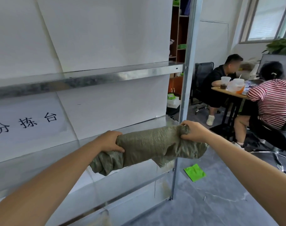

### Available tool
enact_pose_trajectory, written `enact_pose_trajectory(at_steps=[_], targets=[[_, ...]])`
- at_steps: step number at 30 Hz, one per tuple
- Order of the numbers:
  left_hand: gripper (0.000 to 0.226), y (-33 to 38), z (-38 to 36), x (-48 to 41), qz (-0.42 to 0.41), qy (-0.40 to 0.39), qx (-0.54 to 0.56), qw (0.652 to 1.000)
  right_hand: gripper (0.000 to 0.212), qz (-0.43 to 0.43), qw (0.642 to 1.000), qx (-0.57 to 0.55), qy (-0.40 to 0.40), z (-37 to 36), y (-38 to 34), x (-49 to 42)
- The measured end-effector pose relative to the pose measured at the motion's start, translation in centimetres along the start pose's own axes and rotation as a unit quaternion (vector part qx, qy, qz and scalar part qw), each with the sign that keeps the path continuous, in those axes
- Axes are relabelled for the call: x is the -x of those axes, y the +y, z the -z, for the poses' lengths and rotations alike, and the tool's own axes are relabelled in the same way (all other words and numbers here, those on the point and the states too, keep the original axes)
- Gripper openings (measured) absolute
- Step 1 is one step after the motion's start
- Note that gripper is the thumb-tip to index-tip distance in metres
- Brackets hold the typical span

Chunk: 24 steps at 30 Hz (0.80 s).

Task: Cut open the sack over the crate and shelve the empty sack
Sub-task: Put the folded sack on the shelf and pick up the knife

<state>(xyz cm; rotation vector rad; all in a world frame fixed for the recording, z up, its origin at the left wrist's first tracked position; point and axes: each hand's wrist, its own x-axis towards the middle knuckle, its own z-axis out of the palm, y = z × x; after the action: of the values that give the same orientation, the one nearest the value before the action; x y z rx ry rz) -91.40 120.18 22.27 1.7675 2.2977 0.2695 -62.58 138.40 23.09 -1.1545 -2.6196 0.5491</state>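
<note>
A grey-green woven sack (148, 144), bunched into a loose roll, hangs level between my two hands in front of a metal shelf unit. My left hand (110, 141) grips its left end, where slack cloth droops below my fingers. My right hand (193, 131) grips the bunched right end near the unit's corner post. The sack sits at the height of the middle shelf (41, 154), over its front edge. No crate or cutting tool is in view.
The shelf unit has an upper shelf (90, 79), a lower shelf (122, 185) and an upright post (186, 70) on the right. A green packet (194, 172) lies on the floor. Two people sit at a desk (228, 92) on office chairs to the right.
</note>
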Motion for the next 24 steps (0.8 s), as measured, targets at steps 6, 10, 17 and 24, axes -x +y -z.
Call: enact_pose_trajectory(at_steps=[6,10,17,24], targets=[[0.044,-1.3,-0.9,-10.0,0.073,0.036,-0.067,0.994,0.054,0.052,0.998,0.023,-0.038,-0.5,4.1,-13.8],[0.041,-2.5,-2.8,-15.4,0.131,0.087,-0.094,0.983,0.052,0.069,0.995,0.044,-0.048,-2.1,5.7,-21.2],[0.041,-4.6,-6.6,-20.8,0.237,0.109,-0.119,0.958,0.035,0.114,0.989,0.089,-0.020,-6.3,7.3,-29.4],[0.071,-5.5,-8.7,-24.3,0.239,0.156,-0.208,0.935,0.039,0.104,0.986,0.092,0.091,-12.0,8.5,-32.1]])
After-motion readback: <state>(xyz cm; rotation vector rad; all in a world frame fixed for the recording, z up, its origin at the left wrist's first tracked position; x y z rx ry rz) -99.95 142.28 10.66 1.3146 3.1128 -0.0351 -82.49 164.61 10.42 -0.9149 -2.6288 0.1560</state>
